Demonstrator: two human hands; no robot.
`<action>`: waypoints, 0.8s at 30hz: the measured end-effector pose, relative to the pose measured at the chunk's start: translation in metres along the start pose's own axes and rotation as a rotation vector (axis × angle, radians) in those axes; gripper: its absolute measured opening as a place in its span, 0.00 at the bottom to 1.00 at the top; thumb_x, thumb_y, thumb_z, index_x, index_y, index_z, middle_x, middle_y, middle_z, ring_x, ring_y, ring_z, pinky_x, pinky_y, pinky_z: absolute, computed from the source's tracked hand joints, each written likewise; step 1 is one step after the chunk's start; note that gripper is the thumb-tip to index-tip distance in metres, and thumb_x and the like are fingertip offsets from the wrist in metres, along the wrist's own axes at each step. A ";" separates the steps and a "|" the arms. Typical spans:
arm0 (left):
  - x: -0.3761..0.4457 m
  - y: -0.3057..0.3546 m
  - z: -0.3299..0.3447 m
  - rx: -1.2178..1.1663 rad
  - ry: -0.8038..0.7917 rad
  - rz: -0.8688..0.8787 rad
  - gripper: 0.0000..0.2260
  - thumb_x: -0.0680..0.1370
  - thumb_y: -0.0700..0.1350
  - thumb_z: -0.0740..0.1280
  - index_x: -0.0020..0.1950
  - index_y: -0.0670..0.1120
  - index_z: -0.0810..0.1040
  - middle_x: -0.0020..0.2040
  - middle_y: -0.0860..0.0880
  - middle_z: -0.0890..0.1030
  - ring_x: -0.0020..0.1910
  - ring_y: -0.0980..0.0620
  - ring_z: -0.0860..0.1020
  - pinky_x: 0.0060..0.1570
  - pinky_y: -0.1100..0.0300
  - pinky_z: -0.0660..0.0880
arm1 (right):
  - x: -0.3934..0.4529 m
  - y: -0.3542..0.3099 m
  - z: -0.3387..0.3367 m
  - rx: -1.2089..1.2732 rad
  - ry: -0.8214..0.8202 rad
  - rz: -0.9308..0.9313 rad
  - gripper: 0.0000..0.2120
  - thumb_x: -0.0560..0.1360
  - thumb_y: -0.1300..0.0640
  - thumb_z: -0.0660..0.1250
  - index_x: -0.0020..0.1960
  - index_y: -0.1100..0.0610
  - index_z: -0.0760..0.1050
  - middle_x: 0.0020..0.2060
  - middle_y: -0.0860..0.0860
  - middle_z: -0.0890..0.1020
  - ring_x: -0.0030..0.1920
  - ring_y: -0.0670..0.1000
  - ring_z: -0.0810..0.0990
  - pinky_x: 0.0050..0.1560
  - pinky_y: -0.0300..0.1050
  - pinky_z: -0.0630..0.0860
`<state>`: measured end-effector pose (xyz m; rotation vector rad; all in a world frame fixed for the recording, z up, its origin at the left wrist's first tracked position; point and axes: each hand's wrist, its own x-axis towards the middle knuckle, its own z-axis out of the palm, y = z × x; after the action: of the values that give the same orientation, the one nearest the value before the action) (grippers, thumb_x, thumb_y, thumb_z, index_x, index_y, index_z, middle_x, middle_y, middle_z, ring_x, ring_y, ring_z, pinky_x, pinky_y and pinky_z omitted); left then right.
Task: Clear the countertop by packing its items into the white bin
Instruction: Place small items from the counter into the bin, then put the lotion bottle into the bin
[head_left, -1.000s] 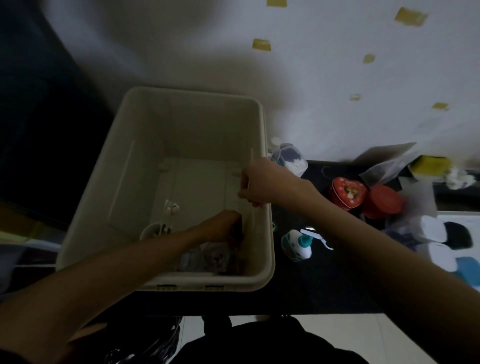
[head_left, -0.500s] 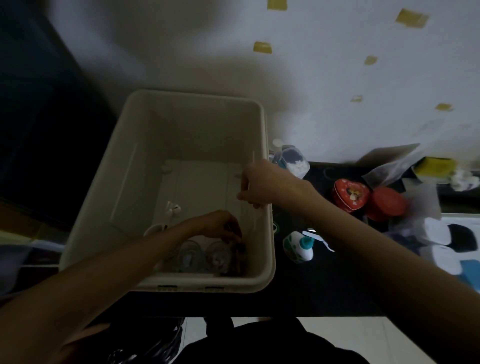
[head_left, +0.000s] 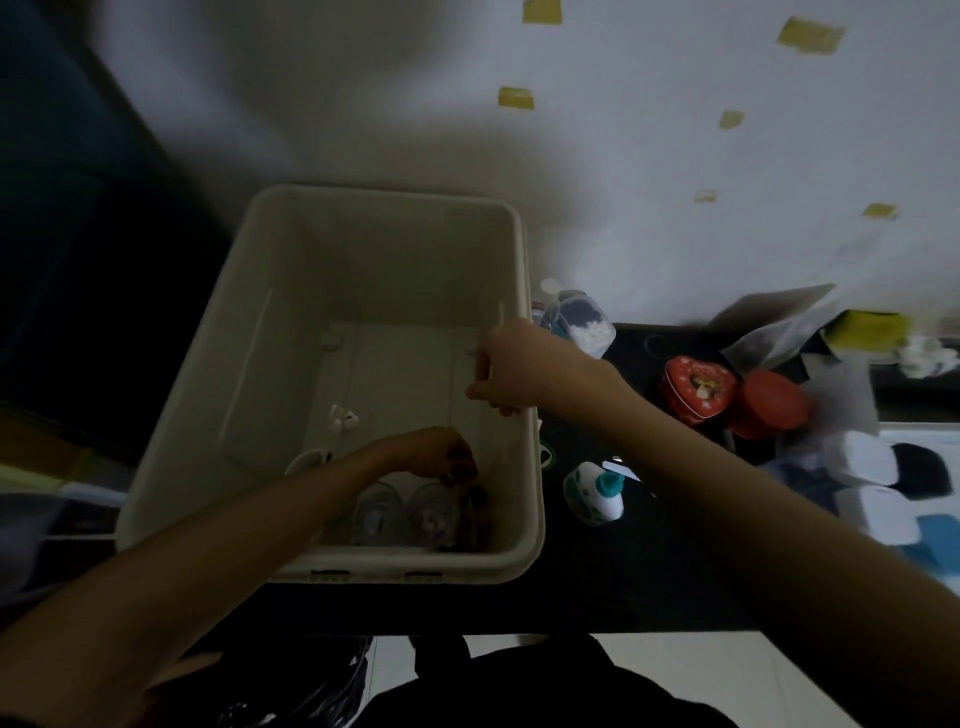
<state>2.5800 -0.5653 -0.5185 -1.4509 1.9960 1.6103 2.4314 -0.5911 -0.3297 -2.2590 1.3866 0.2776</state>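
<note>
The white bin (head_left: 270, 364) is set at the left of the dark desk (head_left: 597, 571); the items not yet packed lie to its right, so the right hand (head_left: 511, 371), curled over the bin's right rim and gripping it, is judged the nearer. The left hand (head_left: 434, 452) is lowered inside, fingers curled; whether anything is pinched cannot be told. The closest item, a white bottle (head_left: 592, 493) with a teal cap, lies tilted just beside the bin; a red heart tin (head_left: 698, 387) sits farther off.

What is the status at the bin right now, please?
Left hand low inside the white bin, fingers curled over small jars. Right hand grips the bin's rim. Red tins and a bottle wait on the counter.
</note>
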 end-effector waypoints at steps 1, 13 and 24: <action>0.000 0.000 0.000 0.002 -0.006 -0.012 0.12 0.80 0.39 0.62 0.61 0.38 0.80 0.58 0.41 0.82 0.55 0.43 0.82 0.56 0.50 0.79 | -0.001 0.000 -0.001 0.007 0.002 -0.002 0.13 0.78 0.50 0.67 0.47 0.59 0.82 0.34 0.50 0.85 0.32 0.44 0.84 0.43 0.45 0.84; -0.035 0.028 -0.028 -0.049 0.169 -0.024 0.13 0.82 0.36 0.56 0.63 0.41 0.76 0.56 0.43 0.80 0.53 0.45 0.80 0.51 0.55 0.80 | -0.068 0.088 -0.013 0.391 0.326 0.049 0.07 0.78 0.52 0.67 0.51 0.55 0.78 0.37 0.46 0.83 0.33 0.37 0.82 0.40 0.32 0.79; -0.077 0.087 -0.025 -0.047 0.713 0.077 0.12 0.81 0.36 0.58 0.52 0.46 0.81 0.44 0.49 0.83 0.42 0.53 0.81 0.45 0.60 0.76 | -0.090 0.158 0.131 0.158 0.014 0.180 0.24 0.68 0.52 0.76 0.61 0.47 0.73 0.56 0.48 0.72 0.54 0.52 0.77 0.51 0.47 0.78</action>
<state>2.5623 -0.5497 -0.4025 -2.2207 2.3819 1.2686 2.2596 -0.5153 -0.4519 -2.0162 1.5650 0.2030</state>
